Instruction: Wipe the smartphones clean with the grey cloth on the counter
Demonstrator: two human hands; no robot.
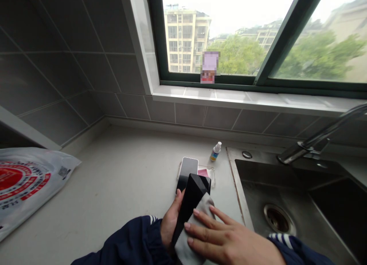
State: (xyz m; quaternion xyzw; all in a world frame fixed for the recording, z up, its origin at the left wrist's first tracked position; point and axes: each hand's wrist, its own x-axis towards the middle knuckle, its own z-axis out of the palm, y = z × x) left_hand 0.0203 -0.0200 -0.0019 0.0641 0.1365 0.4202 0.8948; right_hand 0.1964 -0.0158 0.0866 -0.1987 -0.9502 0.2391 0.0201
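My left hand [171,219] is wrapped around the side of a long, black, glossy object [187,198] with an angular far end; its exact kind is unclear. A grey cleaning cloth [206,204] with zigzag edges lies over its right side. On that cloth my right hand [220,234] rests flat, fingers stretched and slightly apart, its thumb hidden. Just beyond the held object, a smartphone [188,169] with a dark screen and silver rim lies on the counter. Beside it are a clear, case-like piece [213,173] and a pink piece [203,172], both partly covered.
A small white-capped bottle [215,152] stands upright near the sink's edge. On the right are a steel sink [239,181] and a tap [298,148]. A printed plastic bag [31,181] lies at the left of the pale counter [120,169], below the window.
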